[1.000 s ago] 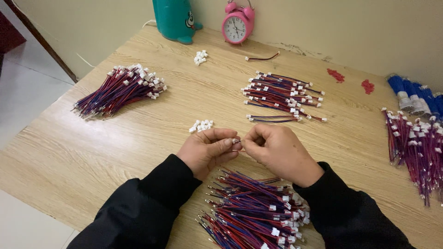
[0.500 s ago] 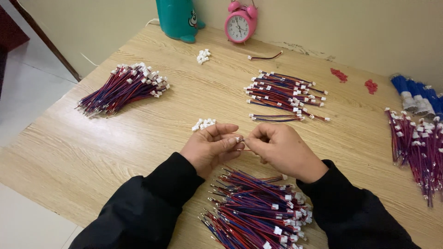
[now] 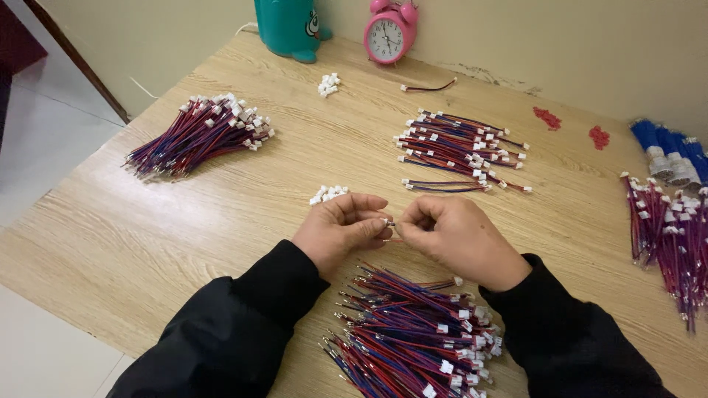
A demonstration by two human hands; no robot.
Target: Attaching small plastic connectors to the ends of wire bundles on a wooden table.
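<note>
1. Both hands have shifted slightly toward the near edge since the earlier frames, keeping the same pinched pose, and the camera has tipped down a little
2. The left hand (image 3: 343,228) sits palm up with thumb and forefinger closed on a tiny white connector (image 3: 389,220), the other fingers curled loosely
3. The right hand (image 3: 457,239) is knuckles up, its fingertips pinched shut at the same spot, touching the left hand's fingertips; a thin wire seems to run under it, though most of it is hidden
4. The held piece is between the two hands, just above the wooden table (image 3: 184,243), in front of the person's chest
5. Directly below the hands lies a large heap of red and blue wire leads (image 3: 413,339) with white plugs on one end
6. A small cluster of loose white connector housings (image 3: 328,194) lies just beyond the left hand
7. Farther back are a fanned pile of finished leads (image 3: 461,151), a bundle at far left (image 3: 199,133), another bundle at the right edge (image 3: 667,236), a second small group of white housings (image 3: 329,83), a pink alarm clock (image 3: 390,33) and a teal container (image 3: 289,26)
8. Likely risks: the connector is tiny and could slip from the pinch and drop into the heap below, where it would be hard to find; a sleeve could drag across that heap and tangle or scatter the leads; pressing a wire end in at an angle could bend it
</note>
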